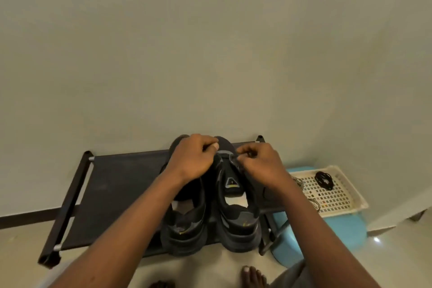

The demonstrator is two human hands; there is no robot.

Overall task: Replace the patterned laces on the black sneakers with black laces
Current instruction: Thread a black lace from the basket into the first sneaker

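Black sneakers (236,206) sit centre frame on a rack (112,184); left hand (192,159) and right hand (261,166) each seem to pinch a lace (250,154) at the front eyelets; uneven pulling could leave mismatched ends.

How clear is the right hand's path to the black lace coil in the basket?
Probably yes. The black lace coil lies uncovered in the white basket, just right of the right hand, with nothing between. That hand is pinching a lace at the right sneaker, so it must let go first.
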